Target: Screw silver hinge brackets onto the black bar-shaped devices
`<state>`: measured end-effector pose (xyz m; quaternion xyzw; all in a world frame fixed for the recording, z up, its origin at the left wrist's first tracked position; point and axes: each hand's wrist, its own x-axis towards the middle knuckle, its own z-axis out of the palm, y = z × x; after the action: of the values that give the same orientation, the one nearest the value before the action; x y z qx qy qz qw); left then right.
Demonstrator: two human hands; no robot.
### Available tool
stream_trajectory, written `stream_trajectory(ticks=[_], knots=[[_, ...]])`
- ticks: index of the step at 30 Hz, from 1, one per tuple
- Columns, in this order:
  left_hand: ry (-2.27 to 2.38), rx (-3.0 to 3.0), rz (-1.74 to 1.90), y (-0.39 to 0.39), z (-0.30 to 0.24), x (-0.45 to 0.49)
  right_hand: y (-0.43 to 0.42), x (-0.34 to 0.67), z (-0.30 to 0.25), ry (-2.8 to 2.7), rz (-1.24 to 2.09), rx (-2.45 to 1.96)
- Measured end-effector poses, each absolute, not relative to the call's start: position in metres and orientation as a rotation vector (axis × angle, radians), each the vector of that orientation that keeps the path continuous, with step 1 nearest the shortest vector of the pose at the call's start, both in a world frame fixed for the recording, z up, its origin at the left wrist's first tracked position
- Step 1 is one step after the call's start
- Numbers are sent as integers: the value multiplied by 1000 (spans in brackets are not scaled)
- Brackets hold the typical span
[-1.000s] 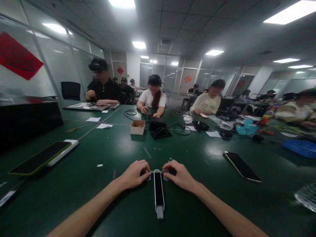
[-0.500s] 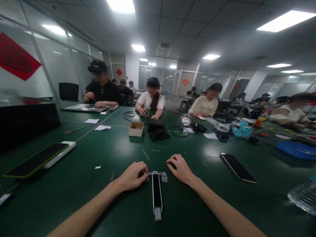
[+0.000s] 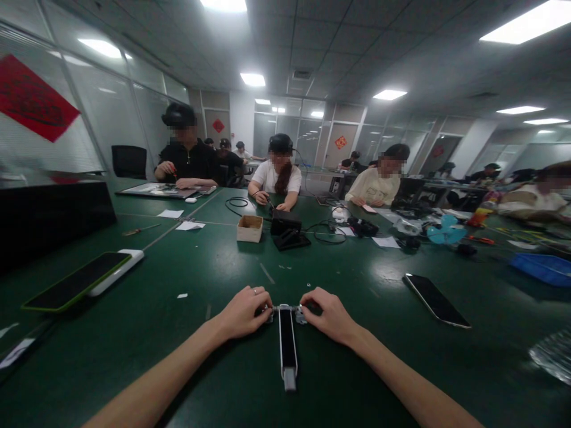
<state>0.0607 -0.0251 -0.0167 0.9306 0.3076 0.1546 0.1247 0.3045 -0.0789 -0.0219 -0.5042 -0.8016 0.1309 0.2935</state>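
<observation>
On the green table in front of me lies a slim bar [image 3: 288,342] with a black face, white edges and a grey block at its near end. A metal crosspiece runs across its far end, with a grey metal bracket [image 3: 301,315] on the right side and another on the left, mostly hidden by fingers. My left hand [image 3: 247,312] pinches the left bracket between thumb and fingers. Thumb and fingers of my right hand [image 3: 330,315] close on the right bracket. A tiny light ring-shaped piece [image 3: 308,285] lies just beyond my right hand.
A smartphone [image 3: 437,300] lies to the right, near a clear plastic object [image 3: 555,353]. Left are a green-edged device [image 3: 75,280] and a screwdriver [image 3: 140,230]. Ahead stand a small box [image 3: 250,229] and a black device [image 3: 285,224]; several people work around the table.
My right hand has come down and left onto the right bracket, where it was apart from it before. The left hand stays at the left bracket. The tiny ring-shaped piece now shows.
</observation>
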Motion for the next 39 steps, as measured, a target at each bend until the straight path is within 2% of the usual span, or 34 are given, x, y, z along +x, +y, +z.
stream_trajectory(ticks=[17, 39], knots=[[896, 2719, 454, -24, -19, 60, -80, 301, -26, -2043, 530, -1379], [903, 2709, 415, -25, -16, 60, -82, 301, -19, -2113, 515, -1428]])
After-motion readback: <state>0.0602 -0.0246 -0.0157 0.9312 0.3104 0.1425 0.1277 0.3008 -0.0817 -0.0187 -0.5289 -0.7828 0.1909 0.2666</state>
